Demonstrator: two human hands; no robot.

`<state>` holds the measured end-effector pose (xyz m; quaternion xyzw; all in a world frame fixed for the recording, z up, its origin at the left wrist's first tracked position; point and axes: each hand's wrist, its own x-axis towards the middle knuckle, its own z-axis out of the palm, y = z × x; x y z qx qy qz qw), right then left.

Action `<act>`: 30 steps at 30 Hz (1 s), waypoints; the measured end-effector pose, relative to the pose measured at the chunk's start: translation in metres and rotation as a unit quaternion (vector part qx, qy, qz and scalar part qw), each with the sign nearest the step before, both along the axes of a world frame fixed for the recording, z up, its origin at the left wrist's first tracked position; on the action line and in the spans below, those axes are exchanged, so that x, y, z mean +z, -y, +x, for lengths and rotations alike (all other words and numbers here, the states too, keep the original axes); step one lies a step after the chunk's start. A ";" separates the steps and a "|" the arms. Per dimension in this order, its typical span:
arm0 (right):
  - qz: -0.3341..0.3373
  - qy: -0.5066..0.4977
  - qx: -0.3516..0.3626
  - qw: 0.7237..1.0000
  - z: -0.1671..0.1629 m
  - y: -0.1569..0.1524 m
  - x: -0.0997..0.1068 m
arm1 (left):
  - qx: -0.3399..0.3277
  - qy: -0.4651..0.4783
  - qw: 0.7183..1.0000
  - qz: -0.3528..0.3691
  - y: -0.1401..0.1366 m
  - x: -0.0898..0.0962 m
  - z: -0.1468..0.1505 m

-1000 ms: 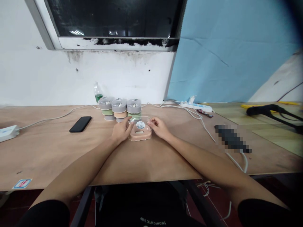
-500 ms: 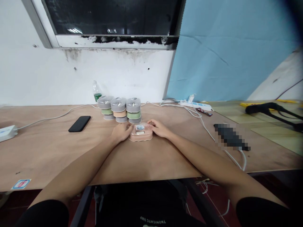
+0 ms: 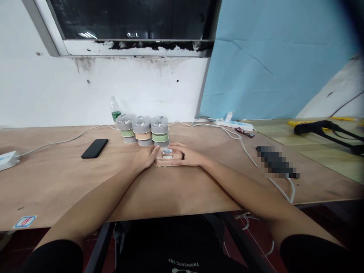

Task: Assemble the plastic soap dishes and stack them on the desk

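Well inside the table edge [image 3: 176, 214], left hand [image 3: 145, 157] and right hand [image 3: 191, 156] grip a pink case [image 3: 164, 160].

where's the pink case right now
In the head view, the pink case is near the picture's middle on the wooden table, between the left hand and right hand, in front of the stacked containers.

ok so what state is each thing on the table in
Pink rounded box: covered by clear plastic lid
Left hand: against the box's left edge
Right hand: curled round its right side
Rounded grey, green and orange boxes: stacked three high
Black rectangular phone: lying flat, dark
Clear plastic bottle: upright
White power strip, right: plug inserted
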<state>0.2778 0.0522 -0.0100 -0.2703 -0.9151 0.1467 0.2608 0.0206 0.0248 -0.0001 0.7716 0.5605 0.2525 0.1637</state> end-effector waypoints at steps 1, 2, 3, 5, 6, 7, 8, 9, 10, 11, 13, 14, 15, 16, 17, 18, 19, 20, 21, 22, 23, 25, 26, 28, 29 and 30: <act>-0.004 0.002 -0.004 1.000 0.001 -0.001 0.001 | -0.001 0.000 1.000 0.001 0.000 0.000 0.000; -0.010 0.003 -0.013 1.000 0.004 -0.002 0.003 | -0.003 -0.001 1.000 0.002 0.001 0.000 0.000; -0.021 0.005 -0.029 0.999 0.009 -0.003 0.006 | -0.006 -0.005 1.000 0.005 0.002 0.000 0.000; -0.059 0.013 -0.086 0.994 0.023 -0.007 0.012 | -0.016 -0.020 1.000 0.009 0.004 0.001 0.000; -0.084 0.018 -0.122 0.989 0.032 -0.010 0.016 | -0.021 -0.030 0.999 0.008 0.005 0.002 0.001; -0.109 0.022 -0.157 0.981 0.042 -0.012 0.019 | -0.024 -0.041 0.999 0.006 0.005 0.002 0.001; -0.130 0.025 -0.187 0.973 0.053 -0.015 0.022 | -0.025 -0.052 0.998 0.003 0.006 0.003 0.001; -0.144 0.029 -0.214 0.966 0.063 -0.018 0.023 | -0.026 -0.060 0.998 0.000 0.006 0.003 0.002; -0.146 0.034 -0.244 0.958 0.072 -0.021 0.024 | -0.028 -0.068 0.997 -0.002 0.006 0.003 0.002; -0.137 0.038 -0.281 0.949 0.078 -0.023 0.024 | -0.030 -0.073 0.997 -0.001 0.006 0.003 0.002; -0.094 0.043 -0.370 0.923 0.085 -0.027 0.020 | -0.033 -0.083 0.996 0.004 0.005 0.002 0.002; -0.069 0.045 -0.410 0.908 0.084 -0.029 0.017 | -0.033 -0.086 0.996 0.007 0.004 0.001 0.002; -0.048 0.043 -0.439 0.896 0.082 -0.029 0.013 | -0.033 -0.089 0.995 0.010 0.004 0.000 0.002; -0.032 0.039 -0.452 0.891 0.077 -0.030 0.009 | -0.033 -0.092 0.995 0.012 0.003 0.000 0.001; -0.022 0.032 -0.448 0.893 0.071 -0.029 0.005 | -0.033 -0.094 0.995 0.013 0.003 -0.001 0.001; -0.015 0.022 -0.430 0.902 0.064 -0.028 0.002 | -0.033 -0.096 0.995 0.013 0.002 -0.002 0.001; -0.010 0.012 -0.405 0.914 0.057 -0.027 0.000 | -0.035 -0.098 0.995 0.012 0.002 -0.002 0.001; -0.003 0.004 -0.375 0.927 0.050 -0.026 -0.003 | -0.038 -0.100 0.994 0.012 0.002 -0.003 0.000; 0.004 -0.001 -0.344 0.939 0.043 -0.024 -0.004 | -0.041 -0.102 0.994 0.012 0.001 -0.003 0.000; 0.011 -0.002 -0.318 0.948 0.038 -0.023 -0.005 | -0.044 -0.104 0.993 0.013 0.001 -0.003 0.000; 0.017 -0.002 -0.299 0.954 0.033 -0.022 -0.006 | -0.047 -0.106 0.993 0.014 0.001 -0.003 0.000; 0.026 -0.004 -0.280 0.960 0.029 -0.021 -0.008 | -0.049 -0.111 0.992 0.015 0.001 -0.003 0.000; 0.029 -0.006 -0.275 0.961 0.028 -0.021 -0.008 | -0.050 -0.114 0.992 0.013 0.002 -0.003 0.000; 0.036 -0.009 -0.264 0.964 0.030 -0.022 -0.008 | -0.053 -0.122 0.991 0.010 0.002 -0.002 0.001; 0.039 -0.009 -0.257 0.966 0.032 -0.023 -0.009 | -0.054 -0.126 0.990 0.008 0.002 -0.002 0.001; 0.039 -0.009 -0.251 0.967 0.034 -0.024 -0.009 | -0.056 -0.130 0.990 0.007 0.002 -0.002 0.001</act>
